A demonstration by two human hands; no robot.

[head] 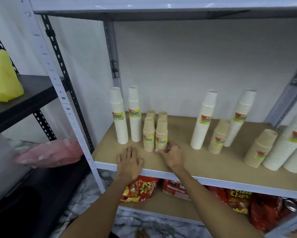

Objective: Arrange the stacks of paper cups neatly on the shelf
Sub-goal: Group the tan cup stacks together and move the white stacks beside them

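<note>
A light-brown wooden shelf board (187,157) with a white metal front rail carries several stacks of paper cups. At its back left stand two tall cream-white cup stacks (119,117) side by side, both upright, each with a yellow-green label. Just to their right is a cluster of four short tan cup stacks (155,129), two in front and two behind, close together.

The right hand (172,154) rests on the board at the foot of the front right tan stack (161,136); its thumb and fingertips curl around the base of that stack and touch it (a light hold rather than a full wrap, as far as can be seen). The left hand (129,161) lies flat, palm down, fingers spread and holding nothing, on the front edge of the board just in front of the tall stacks.

Further right, well apart from the cluster, two more tall cream-white stacks (203,121) lean to the right, with a short tan stack (219,136) tilted between them. At the far right a wider tan stack (260,148) leans beside large cream-white stacks (288,143) cut off by the frame edge.

On the shelf below lie red potato chip bags (141,189). On the black shelving at the left sit a yellow plastic bag (3,78) and, lower, a pink plastic package (49,152).
</note>
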